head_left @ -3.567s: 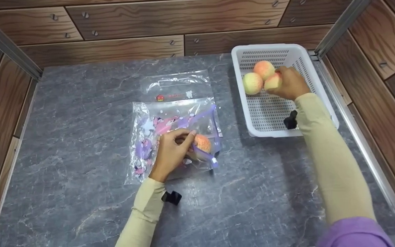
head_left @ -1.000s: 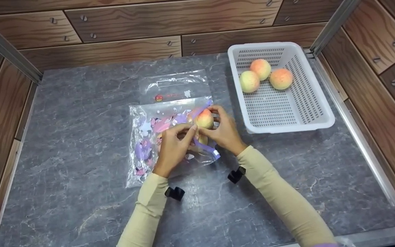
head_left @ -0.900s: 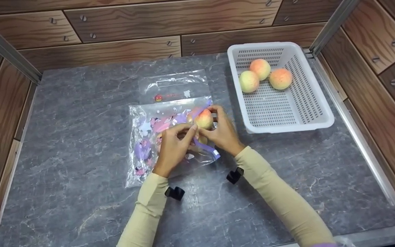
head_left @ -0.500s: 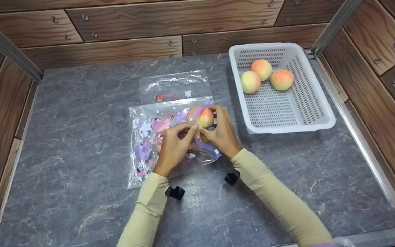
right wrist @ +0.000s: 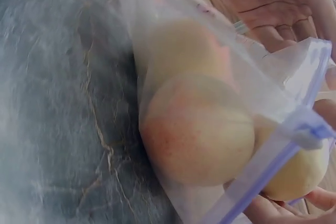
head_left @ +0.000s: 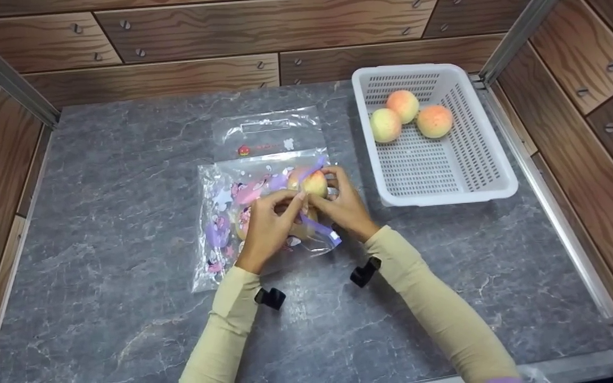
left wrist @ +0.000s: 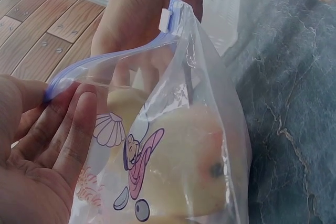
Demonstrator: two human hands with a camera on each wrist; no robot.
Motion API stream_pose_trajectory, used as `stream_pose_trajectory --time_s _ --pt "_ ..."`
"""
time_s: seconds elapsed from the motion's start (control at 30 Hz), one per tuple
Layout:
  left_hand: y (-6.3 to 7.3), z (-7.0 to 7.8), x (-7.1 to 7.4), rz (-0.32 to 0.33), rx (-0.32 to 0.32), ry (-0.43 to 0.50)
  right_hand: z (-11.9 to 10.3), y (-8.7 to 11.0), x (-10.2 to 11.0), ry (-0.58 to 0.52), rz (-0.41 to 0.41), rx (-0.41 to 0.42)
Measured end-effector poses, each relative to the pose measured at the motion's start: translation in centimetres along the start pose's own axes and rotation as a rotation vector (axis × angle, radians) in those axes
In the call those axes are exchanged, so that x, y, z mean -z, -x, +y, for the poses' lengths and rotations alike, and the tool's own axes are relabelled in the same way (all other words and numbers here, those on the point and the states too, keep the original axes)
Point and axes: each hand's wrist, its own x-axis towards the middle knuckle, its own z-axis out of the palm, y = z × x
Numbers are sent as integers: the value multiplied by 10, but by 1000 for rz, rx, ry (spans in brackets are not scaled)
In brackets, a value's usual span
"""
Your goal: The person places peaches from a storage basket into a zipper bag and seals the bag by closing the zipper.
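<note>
Head view, from the left: a clear plastic zip bag with pink and purple cartoon prints is laid on a grey marbled tabletop. Film like this should be limp and slippery, so it is best taken by its purple plastic zip strip, likely the stiffer part. There the mouth is pinched by the left hand, thumb against fingertips, the forearm angled in from the near side. Just right of that pinch, a round yellow-and-red peach is held at the bag's mouth, partly behind the strip — probably light and easily dented, best cupped around its middle. It is gripped by the right hand, fingers curved round its right side, thumb close to the left hand's, the forearm slanted in from the near right. Farther right, three more peaches are contained in a white perforated plastic basket — touched by neither hand.
</note>
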Motion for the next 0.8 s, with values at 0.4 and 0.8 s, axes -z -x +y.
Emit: stream_pose_trajectory --time_s 0.4,0.8 --pt "-1 0 0 -8 15 -35 7 -2 -8 254 53 37" --pt "-3 0 -2 -12 16 -47 9 -12 -4 408 -21 -53"
